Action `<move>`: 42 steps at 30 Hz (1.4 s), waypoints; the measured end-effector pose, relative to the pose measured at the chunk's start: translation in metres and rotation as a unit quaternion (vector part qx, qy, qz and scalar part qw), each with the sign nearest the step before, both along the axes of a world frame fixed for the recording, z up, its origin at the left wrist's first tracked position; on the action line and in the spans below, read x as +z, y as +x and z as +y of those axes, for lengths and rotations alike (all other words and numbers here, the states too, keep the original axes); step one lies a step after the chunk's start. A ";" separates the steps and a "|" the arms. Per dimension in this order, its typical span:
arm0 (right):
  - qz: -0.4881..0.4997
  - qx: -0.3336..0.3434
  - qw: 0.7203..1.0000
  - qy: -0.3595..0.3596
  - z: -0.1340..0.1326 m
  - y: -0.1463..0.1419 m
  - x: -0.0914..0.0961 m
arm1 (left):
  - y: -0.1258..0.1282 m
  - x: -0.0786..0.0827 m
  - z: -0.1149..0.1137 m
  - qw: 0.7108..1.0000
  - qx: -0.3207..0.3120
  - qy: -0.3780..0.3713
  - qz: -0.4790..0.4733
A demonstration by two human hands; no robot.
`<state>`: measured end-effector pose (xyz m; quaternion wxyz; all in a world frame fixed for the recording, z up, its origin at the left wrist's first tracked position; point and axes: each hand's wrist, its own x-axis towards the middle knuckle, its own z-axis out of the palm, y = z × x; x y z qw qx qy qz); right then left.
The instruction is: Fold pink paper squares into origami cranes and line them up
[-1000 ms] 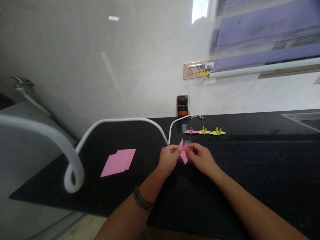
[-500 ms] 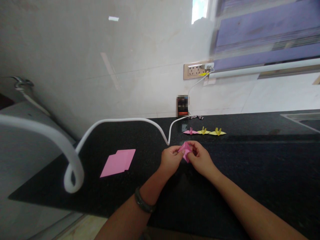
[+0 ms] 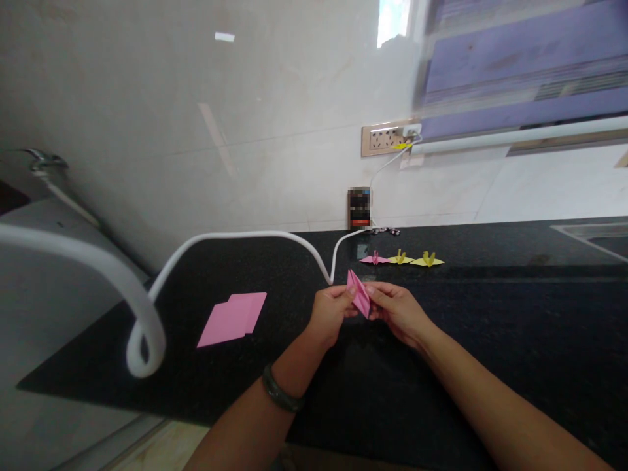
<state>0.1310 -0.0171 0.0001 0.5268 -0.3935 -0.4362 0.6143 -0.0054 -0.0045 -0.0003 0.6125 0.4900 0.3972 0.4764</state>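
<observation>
A pink folded origami paper (image 3: 358, 294), narrow and diamond-shaped, is held up over the dark countertop between both hands. My left hand (image 3: 330, 314) pinches its left side, with the thumb on the near face. On its right edge my right hand (image 3: 400, 312) closes with thumb and fingers; some fingertips are hidden behind the paper. Just beyond the hands stand a pink paper crane (image 3: 375, 260) and two yellow ones, a middle yellow crane (image 3: 400, 259) and a right yellow crane (image 3: 428, 260), in a row. Flat pink paper sheets (image 3: 233, 318) lie overlapping to the left.
A thick white flexible stand arm (image 3: 245, 234) loops across the left and bends down near my left hand. A phone-like device (image 3: 360, 208), partly pixelated, leans on the wall, with a cable to the wall socket (image 3: 387, 137). A sink edge (image 3: 589, 229) shows at right.
The pink folded paper has turned from a broad shape to a narrow, slanting one. Both hands have shifted slightly, the right one rotating at the paper's edge.
</observation>
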 end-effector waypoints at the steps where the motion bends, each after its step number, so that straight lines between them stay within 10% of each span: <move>1: -0.009 -0.002 1.000 0.005 0.000 -0.001 -0.001 | 0.000 0.000 0.000 1.000 -0.001 0.002 0.001; 18: -0.121 -0.041 0.988 0.083 0.000 -0.004 -0.005 | 0.003 -0.002 0.002 0.996 0.039 0.006 0.077; 32: -0.373 -0.137 0.885 0.242 0.005 0.005 -0.011 | 0.004 -0.004 0.004 0.982 0.074 0.072 0.158; 42: -0.372 -0.189 0.896 0.151 0.003 0.001 -0.014 | 0.009 -0.008 -0.002 0.986 0.060 0.061 0.144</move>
